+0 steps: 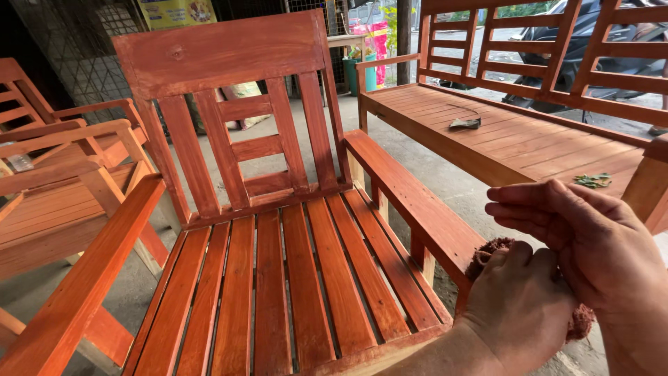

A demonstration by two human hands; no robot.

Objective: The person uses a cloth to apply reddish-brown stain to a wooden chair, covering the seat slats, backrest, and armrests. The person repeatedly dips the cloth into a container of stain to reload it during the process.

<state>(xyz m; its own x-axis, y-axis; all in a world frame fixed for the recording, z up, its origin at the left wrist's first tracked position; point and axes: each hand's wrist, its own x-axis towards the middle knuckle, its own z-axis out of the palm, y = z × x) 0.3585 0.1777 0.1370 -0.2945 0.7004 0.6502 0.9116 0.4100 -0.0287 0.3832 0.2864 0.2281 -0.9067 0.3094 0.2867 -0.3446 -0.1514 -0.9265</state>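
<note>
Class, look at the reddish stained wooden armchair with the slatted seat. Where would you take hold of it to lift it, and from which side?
Probably by the two flat armrests of the reddish stained wooden armchair, coming from the front. The left armrest and right armrest are broad, level planks open underneath, so fingers can wrap them. The left hand and right hand, with a reddish-brown rag between them, are beside the right one.

left hand (pixel 518 306): bare, no glove | right hand (pixel 577 233): bare, no ring | forearms: unsleeved

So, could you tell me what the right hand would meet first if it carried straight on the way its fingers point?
Probably the chair's armrest: the right hand points left toward it, though depth is unclear.
</note>
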